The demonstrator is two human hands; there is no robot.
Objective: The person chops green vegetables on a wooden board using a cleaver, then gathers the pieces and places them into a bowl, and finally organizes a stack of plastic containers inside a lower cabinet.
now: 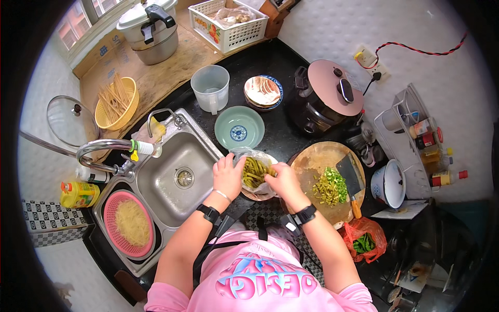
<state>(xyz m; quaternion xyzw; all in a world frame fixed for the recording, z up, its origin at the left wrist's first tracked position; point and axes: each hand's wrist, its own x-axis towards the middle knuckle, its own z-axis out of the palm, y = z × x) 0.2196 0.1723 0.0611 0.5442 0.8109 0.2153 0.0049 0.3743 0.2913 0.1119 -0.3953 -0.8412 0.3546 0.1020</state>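
Note:
Both my hands grip the rim of a clear plastic bag [241,153] filled with green pickled beans [255,173]. My left hand [228,175] has the left side, and my right hand [286,181] pinches the right side near the beans. Under the bag a bowl or plate [257,195] shows only at its edge. On the round wooden chopping board [308,156] to the right lie chopped beans [326,189], chopped green vegetable [338,181] and a cleaver [349,177] with a wooden handle. A celadon bowl [249,134] stands just beyond the bag.
Left of my hands is a steel sink [156,191] with a faucet [105,146] and a pink colander [111,210] of pale shreds. Behind stand a plastic jug [210,85], stacked bowls [263,91] and an electric pressure cooker [325,101]. A red bag [376,230] of green peppers sits at right.

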